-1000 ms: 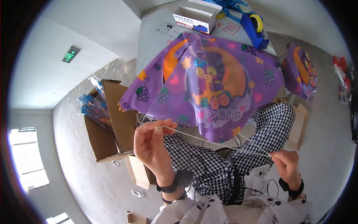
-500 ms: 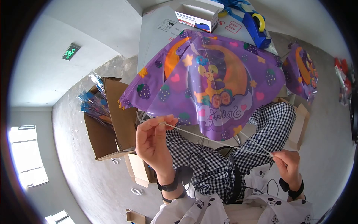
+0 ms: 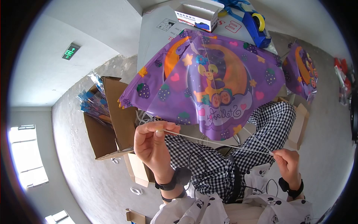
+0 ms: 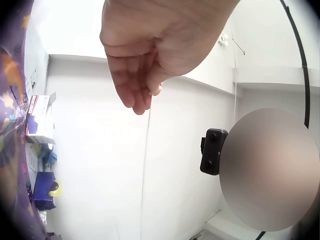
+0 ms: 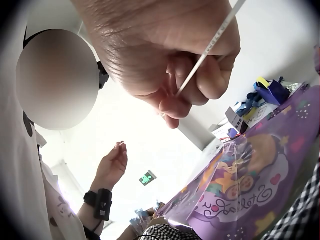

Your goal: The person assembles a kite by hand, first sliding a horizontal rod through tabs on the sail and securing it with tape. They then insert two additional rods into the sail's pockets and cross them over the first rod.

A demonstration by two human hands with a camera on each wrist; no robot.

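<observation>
A thin white string (image 3: 209,141) stretches between the two hands in the head view. The left hand (image 3: 153,148) pinches one end between thumb and fingertips. Lower at the right, the right hand (image 3: 287,164) holds the other end in curled fingers; the right wrist view shows the printed string (image 5: 210,47) passing through that hand (image 5: 170,50). From near the right hand a second strand rises to a purple cartoon-printed plastic sheet (image 3: 223,82), spread over the table edge and lap. In the left wrist view, the left hand (image 4: 155,45) has its fingertips together.
On the grey table (image 3: 156,37) stand an open white box (image 3: 194,16) and a blue tape dispenser (image 3: 255,31). A cardboard box (image 3: 119,119) with blue packets is at the left. Another purple piece (image 3: 302,72) hangs at the right.
The left hand has risen slightly and come back down with its end of the string. The right hand stays almost in place, still holding the other end. The sheet has barely shifted.
</observation>
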